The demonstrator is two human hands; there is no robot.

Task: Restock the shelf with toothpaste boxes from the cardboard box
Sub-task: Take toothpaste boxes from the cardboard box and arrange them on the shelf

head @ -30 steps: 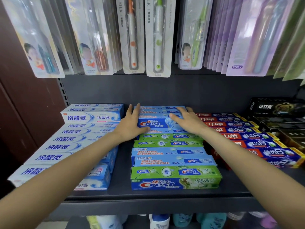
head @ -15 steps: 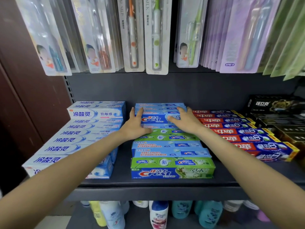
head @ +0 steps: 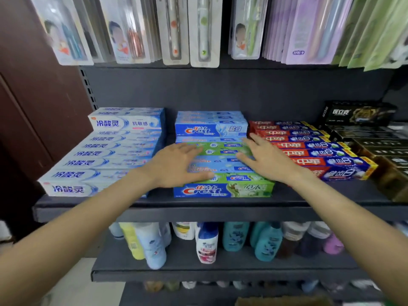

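Observation:
Blue and green Crest toothpaste boxes [head: 223, 189] lie stacked in the middle column of the dark shelf [head: 198, 209]. A raised stack of blue Crest boxes [head: 210, 128] stands at the back of that column. My left hand [head: 174, 165] hovers over the column's left side with straight, spread fingers and holds nothing. My right hand [head: 262, 160] is over the right side, fingers also straight and empty. Whether the palms touch the boxes I cannot tell. A sliver of brown cardboard [head: 284, 301] shows at the bottom edge.
White-blue toothpaste boxes [head: 106, 155] fill the left column, red ones [head: 313, 151] the right, black boxes [head: 362, 113] the far right. Toothbrush packs [head: 198, 29] hang above. Shampoo bottles [head: 207, 241] stand on the lower shelf. A brown wall panel [head: 39, 96] flanks the left.
Both hands have drawn back from the rear blue Crest stack toward the front of the column, letting go of it. The view has pulled back and tilted lower.

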